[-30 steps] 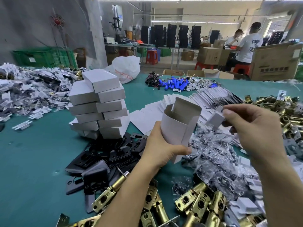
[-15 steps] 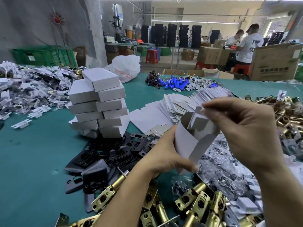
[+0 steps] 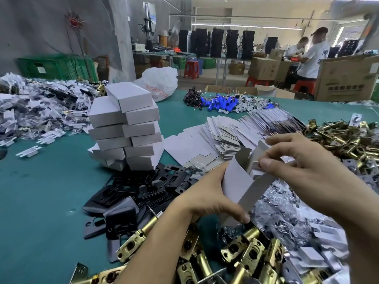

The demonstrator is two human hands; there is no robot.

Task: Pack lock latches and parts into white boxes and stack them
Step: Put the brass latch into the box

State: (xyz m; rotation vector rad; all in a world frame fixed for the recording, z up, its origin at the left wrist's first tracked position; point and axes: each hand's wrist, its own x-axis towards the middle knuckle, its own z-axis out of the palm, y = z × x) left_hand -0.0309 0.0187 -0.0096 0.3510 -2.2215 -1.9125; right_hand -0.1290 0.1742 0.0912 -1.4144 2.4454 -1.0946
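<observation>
So the left hand (image 3: 207, 193) is wrapped round the open white box (image 3: 238, 177), thumb across the lower front and fingers behind it. It's holding the box tilted with its mouth up, just right of centre frame, above the heap of bagged bits (image 3: 287, 212). The right hand (image 3: 307, 171) has a small white part (image 3: 256, 160) pinched between thumb and forefinger, right at the box mouth. That's the change: a second ago that part was held off to the right, well apart from the box, and now it looks partly down inside the opening. How deep it sits I can't tell, the fingers hide it. My read is this box is mid-fill, with closing the flaps and stacking not yet done. Working outward, brass latches (image 3: 246, 255) lie along the bottom edge and black plates (image 3: 143, 191) sit left of the hands. The flat blanks (image 3: 221, 136) fan out behind the box. The stack of finished boxes (image 3: 127, 128) stands upper left of centre on the green table (image 3: 41, 191), leaning a bit, so I'd set the next one down gently.
</observation>
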